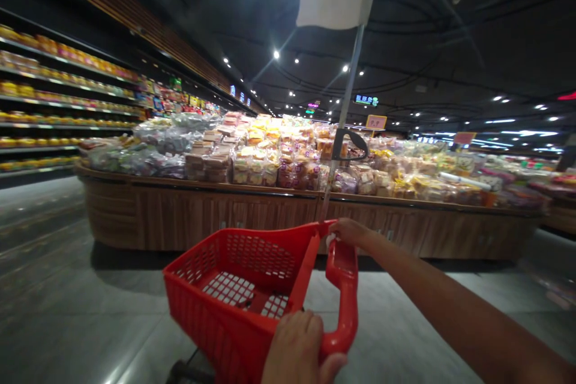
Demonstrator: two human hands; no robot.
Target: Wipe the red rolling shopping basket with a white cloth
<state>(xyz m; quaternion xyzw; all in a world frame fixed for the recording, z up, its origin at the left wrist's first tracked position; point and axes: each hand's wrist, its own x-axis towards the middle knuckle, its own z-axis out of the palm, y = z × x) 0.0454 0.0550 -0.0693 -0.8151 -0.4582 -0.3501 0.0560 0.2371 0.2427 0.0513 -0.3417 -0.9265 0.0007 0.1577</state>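
Observation:
A red plastic shopping cart (234, 285) rolls in front of me, its mesh basket empty. My left hand (299, 348) is wrapped round the near end of the cart's red handle (344, 297). My right hand (348, 231) grips the far end of the same handle, where a metal pole (344, 114) with a white flag (335, 3) rises from the cart.
A long wooden display island (202, 213) piled with bagged bread and pastries stands straight ahead. Stocked shelves (54, 102) line the left wall. Grey tiled floor (81, 312) stretches to the left and right of the cart.

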